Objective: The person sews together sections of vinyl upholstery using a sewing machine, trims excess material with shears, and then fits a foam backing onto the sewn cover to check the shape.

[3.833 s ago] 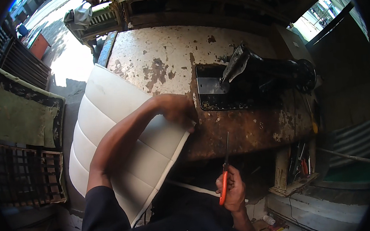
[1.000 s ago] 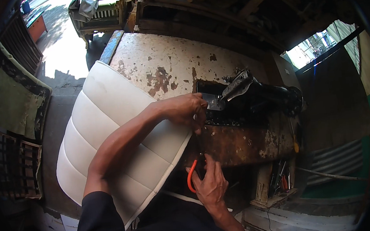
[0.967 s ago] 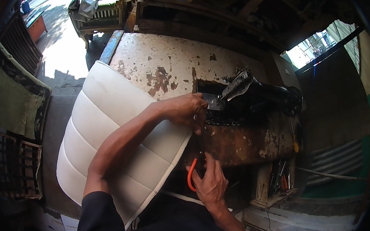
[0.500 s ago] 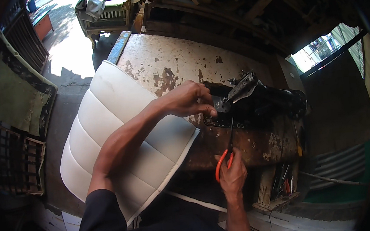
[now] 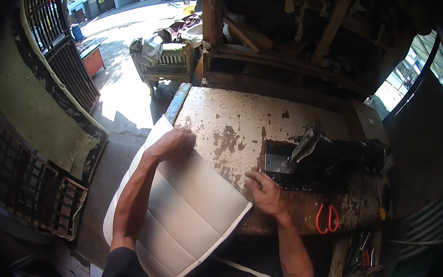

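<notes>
Curls left hand (image 5: 174,143) over far end of white, ribbed, padded sheet (image 5: 186,214) — cannot tell its grip.
Holds right hand (image 5: 265,193) half-open, apparently empty — just right of the sheet's right corner.

Outside in the sunlight, a blue drum (image 5: 77,32) stands near an orange table (image 5: 94,62). A dark barred gate (image 5: 74,82) rises at the left, with a worn green panel (image 5: 39,101) in front of it and a lattice frame (image 5: 72,197) below. Grey cloth (image 5: 151,49) drapes over a slatted wooden chair (image 5: 170,61). Beyond the workbench, timber shelving (image 5: 261,53) sits in shadow; a corrugated sheet (image 5: 434,231) stands at lower right
</notes>
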Motion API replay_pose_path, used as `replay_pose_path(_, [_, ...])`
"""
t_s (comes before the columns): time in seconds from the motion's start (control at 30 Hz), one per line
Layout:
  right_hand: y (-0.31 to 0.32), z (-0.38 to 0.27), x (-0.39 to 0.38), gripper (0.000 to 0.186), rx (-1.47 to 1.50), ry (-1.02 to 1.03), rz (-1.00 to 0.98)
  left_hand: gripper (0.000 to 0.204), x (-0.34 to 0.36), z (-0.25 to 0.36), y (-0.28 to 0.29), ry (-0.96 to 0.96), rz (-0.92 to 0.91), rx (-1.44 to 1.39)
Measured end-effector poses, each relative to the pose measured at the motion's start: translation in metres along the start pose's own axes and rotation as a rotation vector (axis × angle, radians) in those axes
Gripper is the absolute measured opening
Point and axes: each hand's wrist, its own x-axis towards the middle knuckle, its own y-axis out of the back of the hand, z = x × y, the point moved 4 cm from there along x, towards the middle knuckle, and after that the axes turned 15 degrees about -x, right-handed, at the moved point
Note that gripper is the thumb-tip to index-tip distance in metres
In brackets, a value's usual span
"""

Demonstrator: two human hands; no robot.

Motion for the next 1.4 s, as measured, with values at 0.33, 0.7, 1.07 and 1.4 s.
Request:
replay_pose_path(0.33, [0.027,-0.112,0.086,0.044,0.557,-0.042,0.138,0.014,0.038,0.294,0.147,-0.727,0.574,1.0])
replay_pose_path(0.7, [0.166,-0.129,-0.004,0.026,0.315,0.288,1.319,0.036,-0.109,0.424,0.081,-0.222,0.726,1.109])
replay_pose_path(1.07, [0.125,-0.054,0.034,0.047,-0.087,0.18,-0.319,0.015,-0.143,0.397,0.028,0.055,0.331,0.877])
replay_pose_path(1.4, [0.105,-0.122,0.07,0.031,0.426,0.442,0.919,0.047,-0.18,0.456,-0.009,0.156,0.275,0.988])
